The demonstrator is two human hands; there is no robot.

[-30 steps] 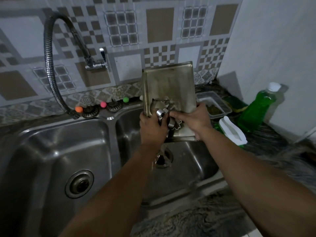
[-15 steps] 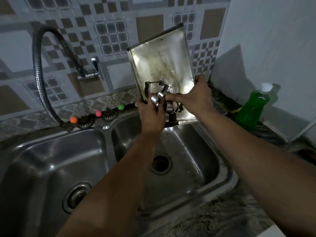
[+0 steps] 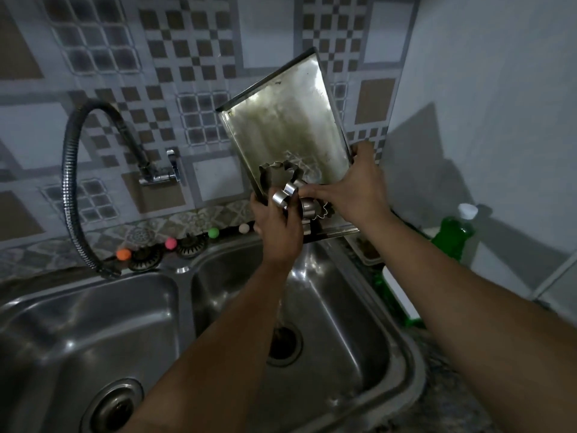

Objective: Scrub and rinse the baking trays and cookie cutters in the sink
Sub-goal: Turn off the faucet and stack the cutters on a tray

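A stained steel baking tray (image 3: 287, 126) is held upright and tilted above the right sink basin (image 3: 349, 310). Several metal cookie cutters (image 3: 285, 190) rest bunched against its lower end. My left hand (image 3: 276, 228) grips the tray's lower left corner and cups the cutters. At the tray's lower right edge my right hand (image 3: 352, 189) holds on, with its fingers reaching onto the cutters. A second tray edge (image 3: 337, 232) seems to show under the first, but I cannot tell for sure.
A flexible hose faucet (image 3: 70, 182) curves over the left basin (image 3: 84, 345). A green dish soap bottle (image 3: 456, 235) stands on the counter at right, near a white wall. Sink strainers (image 3: 145, 256) and coloured balls (image 3: 170, 243) line the ledge behind the sink.
Both hands have lifted the tray with the cutters up out of the right basin and tilted its top to the right. The grip on it is the same.
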